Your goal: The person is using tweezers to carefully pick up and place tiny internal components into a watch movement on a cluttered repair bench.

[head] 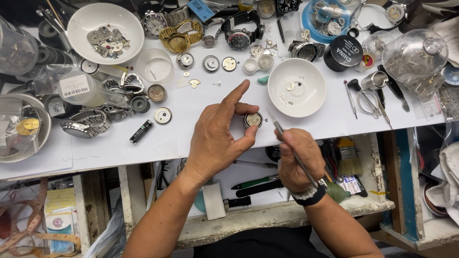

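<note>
White paper covers the surface [201, 102], and the round watch movement [253, 119] serves as the reference point. Left hand [221, 134] has its grip closed on the movement between thumb and middle finger, index finger extended, just above the surface. Right hand [297, 160], just right of and below the movement, has its grip closed around a thin metal tool [287, 141], its tip just beside the movement. A white bowl [313, 102] sits beyond and to the right.

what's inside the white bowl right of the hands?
The white bowl holds a few tiny loose parts near its middle: small metal bits and a dark speck, too small to identify. Most of its floor is bare. Nothing covers it; the right hand with its tool stays below the rim.
</note>
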